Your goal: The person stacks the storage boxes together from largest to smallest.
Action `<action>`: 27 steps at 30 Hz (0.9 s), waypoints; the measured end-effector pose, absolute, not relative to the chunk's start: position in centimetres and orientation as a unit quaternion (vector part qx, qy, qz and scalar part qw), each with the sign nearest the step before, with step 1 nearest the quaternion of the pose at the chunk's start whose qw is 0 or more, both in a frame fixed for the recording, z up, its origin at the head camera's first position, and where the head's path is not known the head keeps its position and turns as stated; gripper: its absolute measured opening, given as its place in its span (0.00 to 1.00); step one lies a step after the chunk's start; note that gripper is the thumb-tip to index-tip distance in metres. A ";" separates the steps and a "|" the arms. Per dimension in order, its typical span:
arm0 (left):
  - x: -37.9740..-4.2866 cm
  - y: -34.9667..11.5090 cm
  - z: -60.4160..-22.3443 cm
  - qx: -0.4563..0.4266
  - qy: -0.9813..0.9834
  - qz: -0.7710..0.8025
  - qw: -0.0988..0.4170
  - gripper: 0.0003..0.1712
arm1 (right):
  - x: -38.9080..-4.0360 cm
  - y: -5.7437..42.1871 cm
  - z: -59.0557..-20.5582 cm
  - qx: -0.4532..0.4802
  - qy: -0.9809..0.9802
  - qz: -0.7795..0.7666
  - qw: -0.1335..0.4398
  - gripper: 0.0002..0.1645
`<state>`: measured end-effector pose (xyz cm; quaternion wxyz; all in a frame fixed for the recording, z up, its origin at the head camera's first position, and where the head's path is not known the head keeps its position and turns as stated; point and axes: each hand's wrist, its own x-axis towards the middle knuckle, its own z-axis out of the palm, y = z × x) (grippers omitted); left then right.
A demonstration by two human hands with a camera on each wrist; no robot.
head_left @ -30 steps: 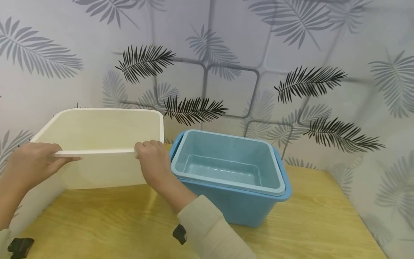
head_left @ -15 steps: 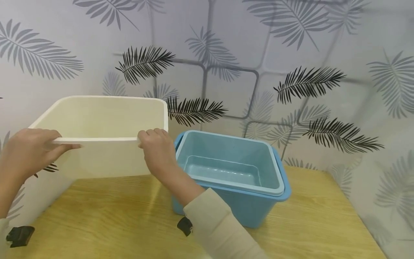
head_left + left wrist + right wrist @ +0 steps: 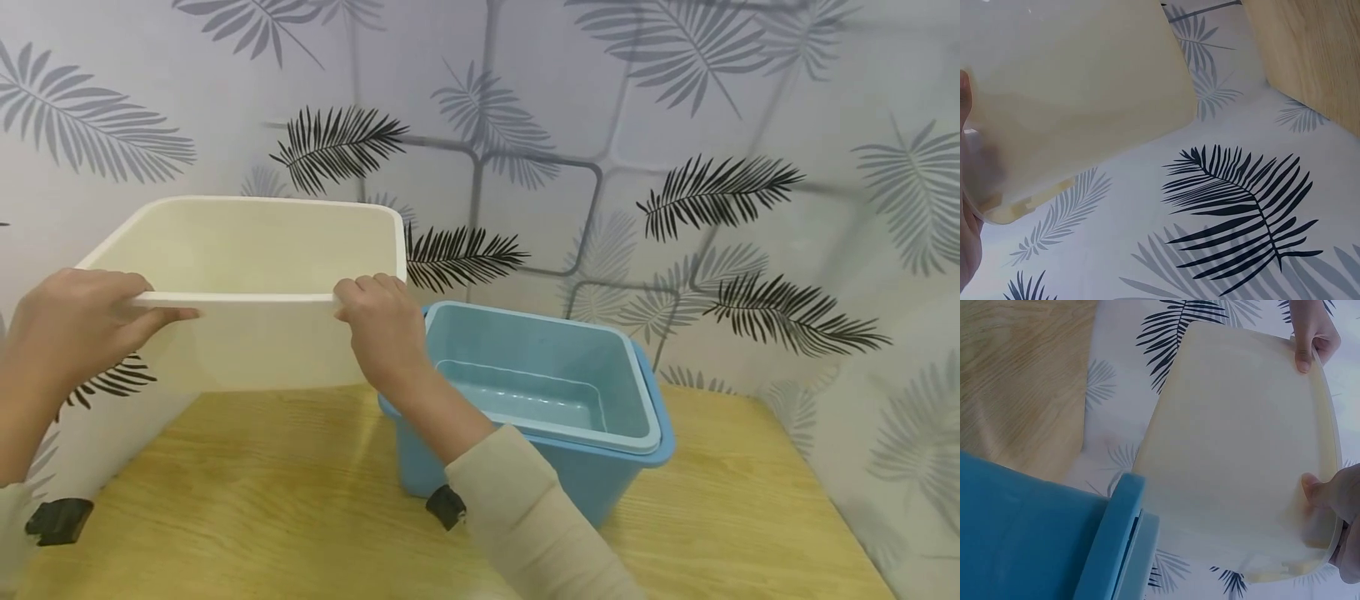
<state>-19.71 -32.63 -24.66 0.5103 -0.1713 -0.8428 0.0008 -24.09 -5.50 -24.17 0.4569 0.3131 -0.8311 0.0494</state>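
A cream plastic storage bin (image 3: 247,346) hangs above the table at the left, its opening facing up and toward me. My left hand (image 3: 75,321) grips the near rim at its left end, thumb underneath. At the right end of that same rim, my right hand (image 3: 382,321) holds on with fingers curled over the edge. In the right wrist view both thumbs press the bin's outer wall (image 3: 1229,431). Right of it stands a blue bin (image 3: 517,454) with a lighter blue bin (image 3: 540,379) nested inside; the right forearm passes in front of their left side.
The wooden table (image 3: 735,500) carries the nested blue bins near its back edge. Behind it rises a wall (image 3: 525,100) with a leaf pattern. Black straps (image 3: 60,521) circle both wrists.
Both hands have raised the cream bin and shifted it slightly right, toward the blue bins. The nested blue bins have stayed in place.
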 end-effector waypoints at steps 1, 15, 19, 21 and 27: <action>-19.7 -32.5 -24.5 -0.167 -0.845 -0.002 0.508 0.47 | -24.1 -5.4 -24.1 0.314 -0.832 0.050 0.455 0.06; -20.1 -31.3 -23.6 -0.179 -0.827 -0.006 0.532 0.46 | -23.9 -4.1 -22.7 0.309 -0.842 0.075 0.435 0.07; -20.3 -30.7 -23.3 -0.196 -0.817 0.004 0.543 0.46 | -24.0 -3.5 -22.6 0.309 -0.843 0.081 0.433 0.08; -20.3 -30.5 -23.2 -0.195 -0.818 0.001 0.541 0.46 | -24.0 -3.2 -22.5 0.312 -0.842 0.086 0.432 0.08; -20.6 -29.9 -22.8 -0.196 -0.814 -0.009 0.546 0.47 | -24.0 -2.5 -21.9 0.318 -0.841 0.101 0.425 0.09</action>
